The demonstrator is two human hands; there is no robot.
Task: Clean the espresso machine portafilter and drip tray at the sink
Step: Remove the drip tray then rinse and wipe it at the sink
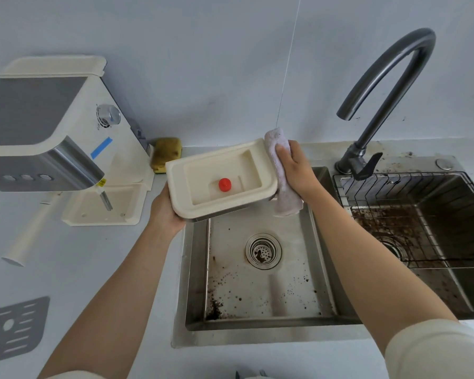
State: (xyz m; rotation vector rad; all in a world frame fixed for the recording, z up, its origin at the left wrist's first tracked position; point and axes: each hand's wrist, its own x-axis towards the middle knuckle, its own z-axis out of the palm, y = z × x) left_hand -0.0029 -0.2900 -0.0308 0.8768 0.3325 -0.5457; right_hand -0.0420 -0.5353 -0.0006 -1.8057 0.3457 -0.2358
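Hiding its fingers beneath the drip tray [219, 176], the left hand [164, 212] gripped the tray's near-left corner and held it tilted above the left basin of the sink [257, 296]. The right hand [296, 170] clutched a pale cloth [275, 142] pressed over the tray's right edge, covering it. A red float [224, 184] sat inside the tray. On the desk [66, 269], a slotted grate [14, 326] was cut off by the frame. A white handle [30, 231] jutted from under the espresso machine [39, 127], its head unclear. A sponge [167, 154], a faucet [352, 158] and a wire rack [381, 184] stood around
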